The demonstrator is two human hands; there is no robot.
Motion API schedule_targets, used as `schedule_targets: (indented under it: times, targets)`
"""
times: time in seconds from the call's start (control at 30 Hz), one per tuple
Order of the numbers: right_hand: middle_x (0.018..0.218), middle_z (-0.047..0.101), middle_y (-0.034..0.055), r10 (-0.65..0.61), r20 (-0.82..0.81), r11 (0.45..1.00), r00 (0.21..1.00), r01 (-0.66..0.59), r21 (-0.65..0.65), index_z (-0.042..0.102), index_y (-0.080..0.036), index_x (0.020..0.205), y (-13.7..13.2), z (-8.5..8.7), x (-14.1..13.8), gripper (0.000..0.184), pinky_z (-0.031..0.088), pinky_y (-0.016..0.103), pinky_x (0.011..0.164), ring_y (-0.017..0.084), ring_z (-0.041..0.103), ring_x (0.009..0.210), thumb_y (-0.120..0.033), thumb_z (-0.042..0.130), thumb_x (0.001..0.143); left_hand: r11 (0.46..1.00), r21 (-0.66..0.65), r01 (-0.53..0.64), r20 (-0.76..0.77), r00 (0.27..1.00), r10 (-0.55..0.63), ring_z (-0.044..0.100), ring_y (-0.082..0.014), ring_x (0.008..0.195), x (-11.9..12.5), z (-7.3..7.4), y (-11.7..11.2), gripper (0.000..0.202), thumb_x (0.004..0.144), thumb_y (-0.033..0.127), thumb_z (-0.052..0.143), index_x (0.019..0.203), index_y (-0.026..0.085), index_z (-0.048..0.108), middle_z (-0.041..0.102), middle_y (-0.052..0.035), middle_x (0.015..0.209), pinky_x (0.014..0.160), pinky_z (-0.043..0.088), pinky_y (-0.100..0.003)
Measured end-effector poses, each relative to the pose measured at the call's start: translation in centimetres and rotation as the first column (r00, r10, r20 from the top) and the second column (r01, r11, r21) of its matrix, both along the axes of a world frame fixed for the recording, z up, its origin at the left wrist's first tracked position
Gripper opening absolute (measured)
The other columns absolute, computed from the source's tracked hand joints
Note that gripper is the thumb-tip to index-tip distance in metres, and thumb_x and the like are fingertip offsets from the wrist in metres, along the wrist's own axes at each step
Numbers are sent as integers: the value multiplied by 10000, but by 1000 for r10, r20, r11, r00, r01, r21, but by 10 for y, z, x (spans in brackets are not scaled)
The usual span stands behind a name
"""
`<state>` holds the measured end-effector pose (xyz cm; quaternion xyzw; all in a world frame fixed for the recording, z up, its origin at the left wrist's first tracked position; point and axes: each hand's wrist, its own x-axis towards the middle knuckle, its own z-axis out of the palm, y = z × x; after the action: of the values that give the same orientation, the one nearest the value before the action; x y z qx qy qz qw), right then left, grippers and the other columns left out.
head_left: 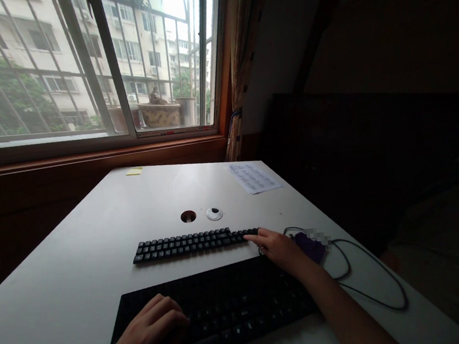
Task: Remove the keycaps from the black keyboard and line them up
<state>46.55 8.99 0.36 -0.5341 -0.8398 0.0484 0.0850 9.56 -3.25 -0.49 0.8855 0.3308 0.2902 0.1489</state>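
Observation:
A black keyboard (226,298) lies slantwise on the white desk in front of me. White letters show on several of its keys; its far part is too dark to make out. Just behind it, loose-looking black keycaps (180,246) stand side by side in several rows. My right hand (281,248) reaches over the keyboard's far right corner, its index finger stretched out and touching the right end of these rows. Over the keyboard's left part, my left hand (151,328) is bent with its fingers together. Its fingertips are hidden, and what they hold, if anything, does not show.
A purple item (311,248) and a looping black cable (385,306) lie right of my right forearm. Beyond the keycaps are a round desk hole (188,217) and a white round cap (214,213). Printed paper (254,177) and a yellow note (134,171) lie farther back, before the window.

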Motion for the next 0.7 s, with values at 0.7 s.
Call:
schedule_targets:
  times: [0.7]
  targets:
    - [1000, 619, 16, -11, 5, 1000, 1000, 11, 7, 584, -364, 1320, -1, 2, -1, 566, 417, 225, 737, 148, 597, 859, -72, 469, 850, 1000, 9, -11, 31, 999, 11, 601, -150, 751, 5, 11, -2, 178, 911, 65, 468, 941, 187, 595, 636, -58, 863, 613, 504, -213]
